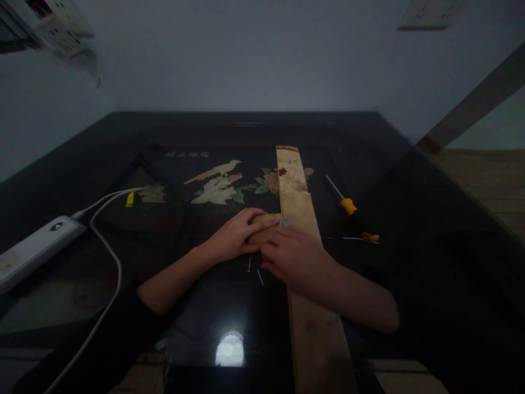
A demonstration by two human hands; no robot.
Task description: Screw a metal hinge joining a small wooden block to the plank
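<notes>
My left hand (229, 236) is closed around a small wooden block (258, 236), its fingers along the top and thumb below. The block lies against the left edge of a long wooden plank (297, 208). Where they meet, a small metal hinge (285, 221) shows beside my left fingertips. Just below the hinge, my right hand (293, 254) rests over the plank, its fingers bent together near the block; what they pinch, if anything, is hidden. Two thin nails or screws, one upright-looking fastener (249, 265) and one slanted fastener (260, 277), lie close below my hands.
To the right lie a yellow-handled screwdriver (348, 206) and a thin metal tool with an orange end (370, 237). A white power strip (41, 249) and its cable (117, 262) occupy the left. The glossy black table (197, 128) meets a wall behind.
</notes>
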